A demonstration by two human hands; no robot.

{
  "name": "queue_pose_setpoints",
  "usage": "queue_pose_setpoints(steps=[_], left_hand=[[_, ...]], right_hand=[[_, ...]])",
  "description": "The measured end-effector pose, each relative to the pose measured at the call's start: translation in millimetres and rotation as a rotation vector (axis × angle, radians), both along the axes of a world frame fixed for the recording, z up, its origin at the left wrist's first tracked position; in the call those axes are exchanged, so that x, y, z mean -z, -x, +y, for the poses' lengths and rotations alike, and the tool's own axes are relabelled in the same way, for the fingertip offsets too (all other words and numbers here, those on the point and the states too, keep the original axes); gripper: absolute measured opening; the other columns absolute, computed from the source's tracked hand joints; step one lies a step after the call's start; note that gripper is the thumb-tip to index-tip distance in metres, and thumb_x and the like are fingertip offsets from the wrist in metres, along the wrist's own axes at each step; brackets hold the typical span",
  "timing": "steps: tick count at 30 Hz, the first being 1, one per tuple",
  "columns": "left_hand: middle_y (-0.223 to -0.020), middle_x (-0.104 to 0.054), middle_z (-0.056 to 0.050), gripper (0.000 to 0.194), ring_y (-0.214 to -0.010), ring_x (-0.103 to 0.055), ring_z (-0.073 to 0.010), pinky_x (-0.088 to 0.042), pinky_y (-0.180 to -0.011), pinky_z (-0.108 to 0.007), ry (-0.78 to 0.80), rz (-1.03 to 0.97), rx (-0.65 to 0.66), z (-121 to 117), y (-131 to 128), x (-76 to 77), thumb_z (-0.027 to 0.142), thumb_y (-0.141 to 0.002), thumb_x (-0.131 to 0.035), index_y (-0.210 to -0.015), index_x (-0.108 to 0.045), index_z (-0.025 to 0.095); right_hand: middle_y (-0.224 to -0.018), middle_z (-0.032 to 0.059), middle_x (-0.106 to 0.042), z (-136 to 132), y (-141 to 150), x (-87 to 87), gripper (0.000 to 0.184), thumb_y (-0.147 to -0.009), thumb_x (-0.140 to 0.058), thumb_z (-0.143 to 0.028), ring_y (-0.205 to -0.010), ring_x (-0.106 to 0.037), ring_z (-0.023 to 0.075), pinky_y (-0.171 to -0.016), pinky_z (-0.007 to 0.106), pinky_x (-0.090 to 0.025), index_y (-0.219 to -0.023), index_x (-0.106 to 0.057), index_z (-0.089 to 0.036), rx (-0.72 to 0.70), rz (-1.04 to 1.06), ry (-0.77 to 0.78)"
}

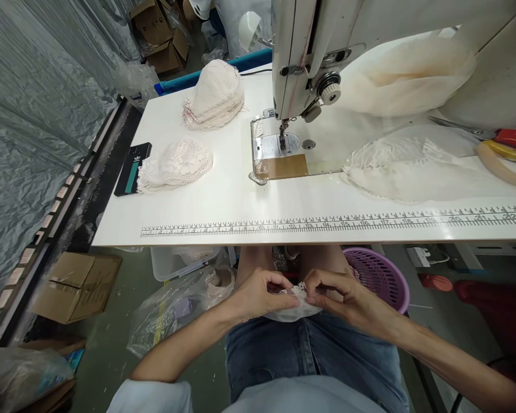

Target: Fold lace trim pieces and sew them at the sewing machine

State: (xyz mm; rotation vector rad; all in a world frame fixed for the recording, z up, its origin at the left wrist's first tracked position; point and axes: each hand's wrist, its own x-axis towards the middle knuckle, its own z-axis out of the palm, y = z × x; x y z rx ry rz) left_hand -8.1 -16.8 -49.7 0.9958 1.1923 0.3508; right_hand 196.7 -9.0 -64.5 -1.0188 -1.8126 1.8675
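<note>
A small piece of white lace-edged fabric (296, 311) lies over my lap, below the table's front edge. My left hand (264, 295) pinches its lace edge from the left. My right hand (337, 291) pinches the same edge from the right, a short gap away. Above on the table stands the sewing machine (286, 69), its needle over the metal plate. Stacks of similar pieces lie to its left: one lace-trimmed stack (176, 165) and a taller stack (217, 94) with loose threads. More lace fabric (395, 166) lies to its right.
A printed ruler (292, 228) runs along the table's front edge. Scissors (499, 137) lie at the right beside a tan ring. A purple basket (382, 275) stands beside my legs. Cardboard boxes (77, 287) and plastic bags (176, 315) are on the floor. Another person (241, 26) is behind the table.
</note>
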Motion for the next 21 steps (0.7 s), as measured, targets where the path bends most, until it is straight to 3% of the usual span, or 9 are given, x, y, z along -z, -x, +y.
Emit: queue_pose_setpoints(steps=[10,21], left_hand=[[-0.065,-0.053,0.001,0.016,-0.060,-0.040,-0.0084,-0.029,-0.054,-0.020,-0.022,-0.018,0.012,1.5,-0.3,-2.3,0.025,-0.064,-0.072,-0.070,-0.069,0.010],[-0.065,-0.055,0.001,0.019,-0.060,-0.040,-0.0087,-0.029,-0.054,-0.021,-0.083,0.015,0.095,2.4,2.3,1.6,0.025,-0.066,-0.071,-0.078,-0.071,0.010]], right_hand=[[-0.075,-0.0009,-0.051,3.7,3.7,-0.1,0.025,-0.089,-0.050,-0.044,-0.065,-0.044,0.0126,-0.057,0.023,-0.036,-0.081,-0.052,-0.021,0.011,-0.012,0.077],[-0.070,-0.0020,-0.049,3.1,4.1,0.4,0.030,-0.089,-0.046,-0.048,-0.061,-0.043,0.0121,-0.057,0.024,-0.036,-0.078,-0.050,-0.021,0.016,-0.072,0.028]])
